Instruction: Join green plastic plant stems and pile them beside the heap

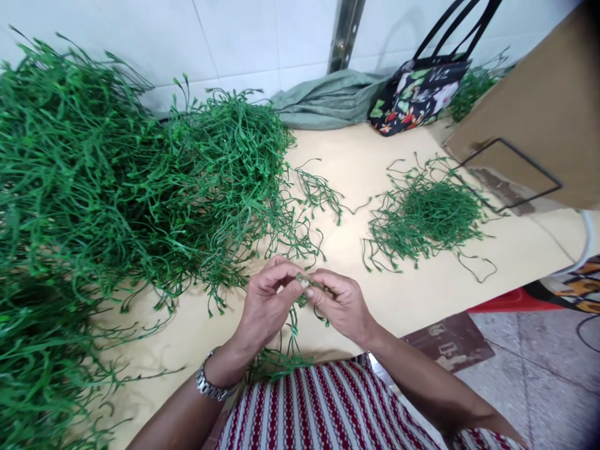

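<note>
Near the table's front edge, my left hand (272,297) and my right hand (341,305) meet, fingertips pinched on a small green stem piece (302,281) between them. Thin green stems dangle below the fingers, and more green stems (279,362) lie against the striped clothing. A large heap of green stems with small bud-like tips (117,169) covers the left side of the table. To the right of my hands sits a smaller pile of similar stems (435,212). A few loose stems (319,187) lie between the two piles.
Along the tiled wall lie a grey-green sack (328,100) and a floral bag (417,94) with black straps. A cardboard box (539,112) stands at the right, a dark wire frame (529,164) by it. Something red (510,301) shows beyond the table's (389,306) right front edge.
</note>
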`<action>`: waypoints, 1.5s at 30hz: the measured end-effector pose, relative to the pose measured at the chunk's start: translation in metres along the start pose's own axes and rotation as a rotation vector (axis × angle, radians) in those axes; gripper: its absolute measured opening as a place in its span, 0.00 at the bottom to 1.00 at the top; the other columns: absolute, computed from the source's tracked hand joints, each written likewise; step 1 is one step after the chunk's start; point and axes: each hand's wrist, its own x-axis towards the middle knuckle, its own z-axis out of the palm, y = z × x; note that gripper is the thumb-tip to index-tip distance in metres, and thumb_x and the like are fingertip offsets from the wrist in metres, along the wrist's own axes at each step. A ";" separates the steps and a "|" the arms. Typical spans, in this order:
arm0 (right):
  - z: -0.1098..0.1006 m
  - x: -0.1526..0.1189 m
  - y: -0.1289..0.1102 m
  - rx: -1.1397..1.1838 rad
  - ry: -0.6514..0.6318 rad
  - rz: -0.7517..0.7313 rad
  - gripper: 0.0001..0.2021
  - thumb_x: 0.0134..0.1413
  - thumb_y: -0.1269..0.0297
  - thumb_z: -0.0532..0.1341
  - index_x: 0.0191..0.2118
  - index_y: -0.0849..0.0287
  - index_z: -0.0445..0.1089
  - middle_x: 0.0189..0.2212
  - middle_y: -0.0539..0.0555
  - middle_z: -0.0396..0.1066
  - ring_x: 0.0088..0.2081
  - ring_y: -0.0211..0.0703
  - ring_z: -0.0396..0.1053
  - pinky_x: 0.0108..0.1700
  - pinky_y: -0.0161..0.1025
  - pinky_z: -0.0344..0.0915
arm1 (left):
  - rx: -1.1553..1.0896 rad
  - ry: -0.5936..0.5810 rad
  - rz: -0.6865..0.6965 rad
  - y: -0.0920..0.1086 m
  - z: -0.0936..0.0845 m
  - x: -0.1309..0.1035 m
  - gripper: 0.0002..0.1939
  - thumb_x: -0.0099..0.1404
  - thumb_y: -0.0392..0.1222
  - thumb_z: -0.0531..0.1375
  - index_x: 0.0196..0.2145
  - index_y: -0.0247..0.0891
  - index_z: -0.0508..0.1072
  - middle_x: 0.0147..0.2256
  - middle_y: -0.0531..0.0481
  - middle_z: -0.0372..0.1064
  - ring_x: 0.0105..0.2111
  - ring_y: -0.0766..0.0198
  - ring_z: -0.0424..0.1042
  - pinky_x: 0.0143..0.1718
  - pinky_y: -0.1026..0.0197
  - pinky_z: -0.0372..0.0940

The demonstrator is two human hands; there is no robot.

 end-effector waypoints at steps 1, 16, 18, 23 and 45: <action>0.000 0.000 0.000 0.019 0.015 -0.002 0.08 0.55 0.63 0.57 0.31 0.62 0.68 0.22 0.49 0.63 0.23 0.32 0.60 0.24 0.30 0.59 | -0.002 -0.015 -0.007 0.000 0.000 0.000 0.07 0.55 0.37 0.59 0.21 0.35 0.68 0.24 0.52 0.61 0.27 0.66 0.60 0.29 0.64 0.56; -0.021 0.006 -0.008 -0.704 -0.160 -0.490 0.10 0.52 0.73 0.52 0.22 0.60 0.61 0.20 0.51 0.60 0.25 0.39 0.57 0.32 0.39 0.57 | 0.723 -0.381 0.177 0.014 -0.015 0.005 0.11 0.56 0.27 0.50 0.18 0.36 0.58 0.20 0.55 0.55 0.22 0.68 0.56 0.25 0.64 0.50; -0.025 0.009 -0.013 -0.710 -0.271 -0.516 0.10 0.50 0.75 0.51 0.20 0.59 0.60 0.19 0.50 0.58 0.24 0.38 0.55 0.31 0.38 0.56 | 0.734 -0.482 0.226 0.016 -0.017 0.006 0.12 0.55 0.25 0.49 0.18 0.37 0.56 0.20 0.55 0.54 0.23 0.68 0.57 0.25 0.64 0.50; -0.035 0.021 -0.022 -0.600 -0.556 -0.518 0.10 0.47 0.76 0.50 0.19 0.59 0.59 0.18 0.48 0.56 0.25 0.37 0.54 0.32 0.36 0.56 | 0.690 -0.642 0.212 0.016 -0.018 0.007 0.10 0.52 0.24 0.48 0.20 0.36 0.58 0.21 0.53 0.56 0.23 0.68 0.58 0.26 0.64 0.52; -0.081 0.032 -0.017 -0.292 -0.580 -0.334 0.13 0.59 0.65 0.51 0.25 0.60 0.64 0.19 0.48 0.59 0.23 0.34 0.58 0.26 0.33 0.54 | 0.070 -0.596 -0.187 0.022 -0.039 0.013 0.08 0.55 0.36 0.56 0.20 0.33 0.65 0.20 0.54 0.57 0.21 0.71 0.54 0.22 0.65 0.49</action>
